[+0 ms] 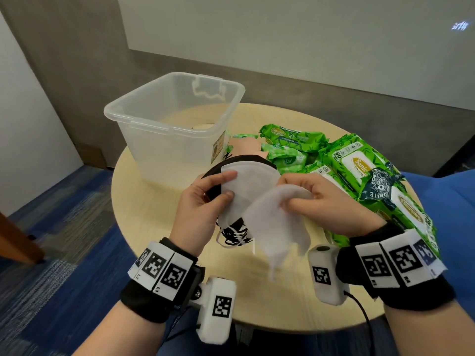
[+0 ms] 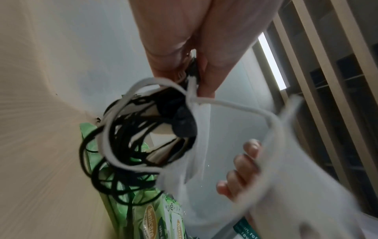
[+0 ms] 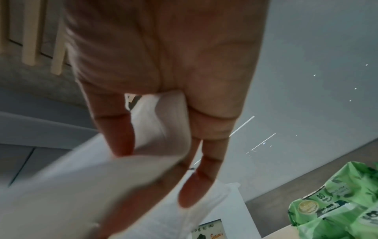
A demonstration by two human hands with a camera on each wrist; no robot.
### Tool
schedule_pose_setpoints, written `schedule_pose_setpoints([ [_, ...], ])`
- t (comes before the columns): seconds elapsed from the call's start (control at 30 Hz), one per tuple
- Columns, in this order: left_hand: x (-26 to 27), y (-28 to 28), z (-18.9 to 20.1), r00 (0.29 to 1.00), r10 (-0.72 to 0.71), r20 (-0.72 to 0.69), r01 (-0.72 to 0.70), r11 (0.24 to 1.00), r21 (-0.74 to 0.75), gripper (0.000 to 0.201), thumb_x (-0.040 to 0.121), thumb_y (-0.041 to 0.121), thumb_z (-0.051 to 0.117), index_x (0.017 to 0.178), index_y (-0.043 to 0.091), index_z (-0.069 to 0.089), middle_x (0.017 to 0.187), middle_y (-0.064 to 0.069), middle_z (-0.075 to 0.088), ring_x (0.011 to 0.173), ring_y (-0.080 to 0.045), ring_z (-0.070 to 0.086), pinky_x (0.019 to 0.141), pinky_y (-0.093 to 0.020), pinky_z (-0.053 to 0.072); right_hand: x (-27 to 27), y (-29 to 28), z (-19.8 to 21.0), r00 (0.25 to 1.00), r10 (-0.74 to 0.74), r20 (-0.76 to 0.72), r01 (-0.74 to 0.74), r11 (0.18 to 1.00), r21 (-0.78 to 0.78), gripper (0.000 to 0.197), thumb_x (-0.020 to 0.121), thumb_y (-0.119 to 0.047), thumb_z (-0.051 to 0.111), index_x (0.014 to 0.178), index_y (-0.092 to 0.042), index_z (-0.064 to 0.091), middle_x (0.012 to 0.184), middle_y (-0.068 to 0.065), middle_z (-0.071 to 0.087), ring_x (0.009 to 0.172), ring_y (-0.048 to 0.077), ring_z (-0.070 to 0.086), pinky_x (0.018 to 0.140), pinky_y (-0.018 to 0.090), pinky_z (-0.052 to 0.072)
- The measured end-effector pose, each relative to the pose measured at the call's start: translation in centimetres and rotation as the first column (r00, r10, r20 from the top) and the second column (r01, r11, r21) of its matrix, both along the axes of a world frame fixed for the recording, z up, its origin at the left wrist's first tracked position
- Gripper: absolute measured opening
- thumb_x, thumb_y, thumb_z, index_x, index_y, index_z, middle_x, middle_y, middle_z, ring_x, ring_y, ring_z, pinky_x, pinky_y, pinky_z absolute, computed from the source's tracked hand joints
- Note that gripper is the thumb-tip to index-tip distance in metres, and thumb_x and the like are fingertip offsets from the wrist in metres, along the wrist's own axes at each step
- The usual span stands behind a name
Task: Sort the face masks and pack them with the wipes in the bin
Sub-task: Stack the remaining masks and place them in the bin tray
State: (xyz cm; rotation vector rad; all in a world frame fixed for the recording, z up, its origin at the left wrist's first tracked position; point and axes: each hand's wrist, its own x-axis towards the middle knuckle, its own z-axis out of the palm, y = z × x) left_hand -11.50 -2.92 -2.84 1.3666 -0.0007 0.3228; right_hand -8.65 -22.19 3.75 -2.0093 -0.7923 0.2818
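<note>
The fingers (image 1: 226, 195) of the left hand (image 1: 203, 201) curl round a stack of folded masks, thumb pressed flat on the top white mask (image 1: 246, 181), with black masks (image 1: 213, 194) gripped underneath and a tangle of black and white ear loops (image 2: 122, 137) dangling below. The right hand (image 1: 316, 196) pinches one loose white mask (image 1: 275, 227) between thumb and bent fingers, held just beside the stack above the near middle of the round table (image 1: 144, 201).

I'd judge she's sorting by colour, about to lay this white one on the white pile. To do it neatly, she should line up the folded edges first and keep the loops clear, since that tangle could snag and drag a black mask along.

The clear plastic bin (image 1: 177, 116) stands at the table's far left edge; whether anything is packed in it yet I can't tell. The green wipe packs (image 1: 354, 163) lie heaped along the right edge, a pinkish mask (image 1: 244, 146) between them and the bin.
</note>
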Motion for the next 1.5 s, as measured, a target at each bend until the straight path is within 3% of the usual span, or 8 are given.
schedule_pose_setpoints([
  [0.2,-0.5,-0.4,0.4,0.998,-0.03,0.048,0.027,0.998,0.061,0.05,0.053,0.0,0.069,0.096,0.025,0.065,0.112,-0.012,0.06,0.09,-0.008,0.064,0.081,-0.02,0.053,0.8,1.0,-0.3,0.984,-0.141,-0.109,0.16,0.966,0.201,0.017,0.086,0.003,0.057,0.089,-0.014,0.053,0.085,0.0,0.061,0.071,0.004,0.059,0.063,0.017,0.048],
  [0.4,-0.5,-0.6,0.5,0.994,-0.093,0.055,0.098,0.992,-0.084,0.035,0.068,0.008,0.047,0.089,0.021,0.071,0.108,-0.021,0.057,0.085,-0.014,0.058,0.063,-0.017,0.048,0.5,1.7,-0.7,0.973,-0.217,-0.08,0.224,0.97,0.097,0.023,0.085,-0.005,0.061,0.1,-0.016,0.048,0.098,0.006,0.06,0.086,0.016,0.057,0.077,0.034,0.049],
  [0.5,-0.7,-0.8,0.8,0.99,-0.114,0.081,0.124,0.985,-0.124,0.018,0.077,0.014,0.06,0.089,0.02,0.071,0.102,-0.011,0.06,0.085,-0.009,0.063,0.067,-0.018,0.05,0.5,1.9,-0.7,0.961,-0.258,-0.1,0.268,0.957,0.107,0.024,0.086,-0.005,0.06,0.104,-0.013,0.047,0.093,0.006,0.06,0.078,0.014,0.056,0.066,0.025,0.047],
  [0.7,-0.6,-1.3,0.4,0.993,-0.009,0.116,0.005,0.999,0.035,0.035,0.066,0.011,0.069,0.097,0.026,0.066,0.105,-0.009,0.06,0.096,-0.016,0.062,0.085,-0.033,0.053,0.2,2.3,-1.0,0.938,-0.288,-0.192,0.317,0.937,0.145,0.025,0.09,-0.003,0.053,0.108,-0.019,0.046,0.089,0.004,0.061,0.074,0.015,0.057,0.064,0.024,0.049],
  [0.9,-0.7,-1.0,0.1,0.987,0.007,0.16,-0.028,0.991,0.128,0.038,0.07,0.007,0.067,0.104,0.024,0.064,0.104,0.003,0.068,0.1,-0.013,0.062,0.086,-0.031,0.052,0.1,2.2,-1.1,0.908,-0.343,0.241,0.386,0.908,-0.161,0.032,0.084,-0.025,0.061,0.114,-0.031,0.052,0.085,-0.005,0.053,0.087,0.02,0.05,0.078,0.034,0.04],
  [1.07,-0.8,-1.0,-0.1,0.986,-0.043,0.163,0.022,0.992,0.128,0.036,0.069,0.008,0.069,0.097,0.029,0.061,0.09,0.012,0.067,0.086,-0.01,0.063,0.075,-0.027,0.053,0.6,2.3,-1.0,0.881,-0.368,0.299,0.427,0.889,-0.163,0.04,0.076,-0.045,0.067,0.112,-0.034,0.052,0.106,0.0,0.041,0.112,0.021,0.042,0.098,0.048,0.034],
  [1.3,-0.8,-1.1,-0.1,0.986,-0.043,0.158,0.017,0.987,0.16,0.036,0.069,0.012,0.069,0.09,0.041,0.063,0.089,0.011,0.067,0.085,-0.015,0.063,0.078,-0.04,0.054,0.4,2.6,-1.8,0.889,-0.309,0.338,0.362,0.926,-0.108,0.03,0.073,-0.047,0.055,0.095,-0.026,0.049,0.097,-0.003,0.046,0.096,0.019,0.046,0.086,0.043,0.039],
  [1.5,-0.7,-0.9,-0.3,0.989,-0.016,0.146,-0.009,0.985,0.172,0.032,0.07,0.014,0.069,0.091,0.036,0.062,0.089,0.015,0.067,0.086,-0.012,0.064,0.077,-0.036,0.054,0.3,1.6,-2.2,0.952,-0.238,0.193,0.242,0.97,0.003,0.029,0.084,-0.018,0.065,0.104,-0.024,0.045,0.082,-0.006,0.054,0.076,0.011,0.053,0.071,0.033,0.041],
])
